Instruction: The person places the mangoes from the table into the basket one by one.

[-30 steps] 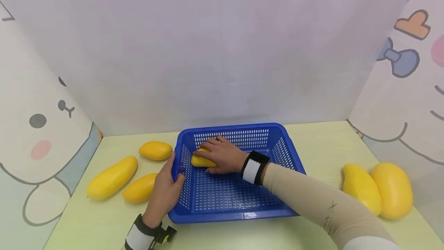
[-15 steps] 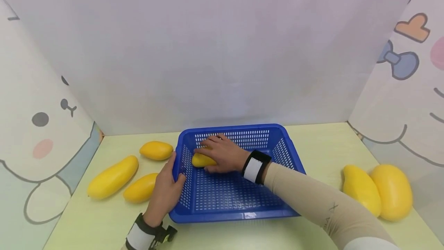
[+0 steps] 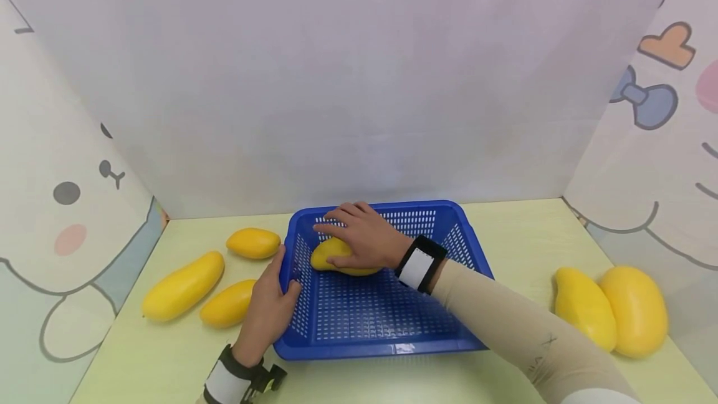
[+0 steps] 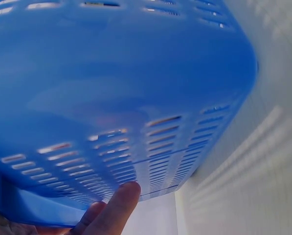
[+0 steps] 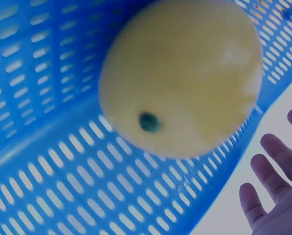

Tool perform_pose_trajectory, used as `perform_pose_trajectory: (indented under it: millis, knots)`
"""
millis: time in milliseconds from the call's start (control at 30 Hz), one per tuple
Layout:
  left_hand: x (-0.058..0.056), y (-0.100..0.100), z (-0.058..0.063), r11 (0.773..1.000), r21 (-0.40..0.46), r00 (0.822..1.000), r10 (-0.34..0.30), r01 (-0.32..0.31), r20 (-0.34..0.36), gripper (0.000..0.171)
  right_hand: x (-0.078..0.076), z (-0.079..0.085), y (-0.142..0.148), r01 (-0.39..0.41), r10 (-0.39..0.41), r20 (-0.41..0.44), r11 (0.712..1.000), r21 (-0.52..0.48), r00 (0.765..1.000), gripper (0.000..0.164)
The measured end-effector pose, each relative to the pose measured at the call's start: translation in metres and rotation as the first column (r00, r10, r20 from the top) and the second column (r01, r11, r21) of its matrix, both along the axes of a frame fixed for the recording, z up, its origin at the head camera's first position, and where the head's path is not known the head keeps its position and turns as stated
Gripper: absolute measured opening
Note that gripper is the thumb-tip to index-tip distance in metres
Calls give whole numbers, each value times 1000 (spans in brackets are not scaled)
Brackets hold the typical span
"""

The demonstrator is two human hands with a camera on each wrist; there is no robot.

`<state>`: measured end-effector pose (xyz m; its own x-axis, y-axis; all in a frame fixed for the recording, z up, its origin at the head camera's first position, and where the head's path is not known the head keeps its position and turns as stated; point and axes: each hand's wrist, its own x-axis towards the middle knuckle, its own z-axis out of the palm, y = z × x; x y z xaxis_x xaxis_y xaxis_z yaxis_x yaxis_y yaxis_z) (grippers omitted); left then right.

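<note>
Inside the blue plastic basket (image 3: 376, 349), a yellow mango (image 3: 328, 254) lies toward the left back. My right hand (image 3: 361, 235) is over it with fingers spread, and partly hides it from the head camera. The right wrist view shows the mango (image 5: 185, 73) with a dark green stem spot, and the fingertips (image 5: 268, 174) apart from it. With my left hand (image 3: 268, 307) I hold the basket's left rim, thumb lying over the edge. Fingers (image 4: 117, 208) press along the outside of its slotted wall in the left wrist view.
Left of the basket lie a long mango (image 3: 182, 285) and two smaller ones, one at the back (image 3: 253, 243) and another mango (image 3: 227, 305) beside my left hand. Two larger mangoes sit at the right, a near one (image 3: 586, 307) and a rounder one (image 3: 634, 310). A pale wall (image 3: 359, 92) stands behind.
My right hand has loosened from the mango in the basket, its fingers lifting and spreading, so more of the fruit shows. My left hand keeps its place on the rim.
</note>
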<state>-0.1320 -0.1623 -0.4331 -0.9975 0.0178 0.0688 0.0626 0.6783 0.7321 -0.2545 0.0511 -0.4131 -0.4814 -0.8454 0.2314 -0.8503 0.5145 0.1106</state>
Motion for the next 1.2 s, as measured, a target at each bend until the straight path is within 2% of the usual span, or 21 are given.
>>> perform_pose_trajectory:
  millis: [367,700,1200]
  knots:
    - [0,2,2,1000,11,1000,3,-3,15,67,-2,13,8,33,-36,-95,999,-37,995,63]
    - [-1,1,1,1000,14,1000,-2,2,-1,66,-4,21,13,8,-20,-130,996,-93,991,63]
    - [-1,1,1,1000,21,1000,8,-9,18,66,5,30,29,53,-79,-154,985,-163,985,62]
